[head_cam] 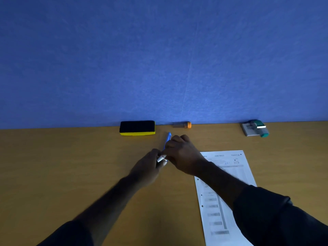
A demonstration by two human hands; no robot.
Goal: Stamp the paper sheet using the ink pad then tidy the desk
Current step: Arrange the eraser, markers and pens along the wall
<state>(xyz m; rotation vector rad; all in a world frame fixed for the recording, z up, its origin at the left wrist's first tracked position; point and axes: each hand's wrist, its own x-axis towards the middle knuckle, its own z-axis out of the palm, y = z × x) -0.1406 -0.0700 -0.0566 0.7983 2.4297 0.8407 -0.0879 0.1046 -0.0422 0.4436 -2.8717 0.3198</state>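
A: Nearest, the paper sheet (225,189) lies flat on the table (71,166); any stamp mark is too blurred to confirm.

B: Hands?

A: Left hand (149,166) grip pinches a silver cap (161,158); right hand (182,153) closes on a blue pen (167,139).

B: Far edge?

A: Stamp (260,129) rests on the ink pad (248,130). Likely tidying.

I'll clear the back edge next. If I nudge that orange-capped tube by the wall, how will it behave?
The tube lies on its side, so it will probably roll. It looks clear and small, likely light. The wall just behind should stop it going backward; whether it is glass I cannot tell.
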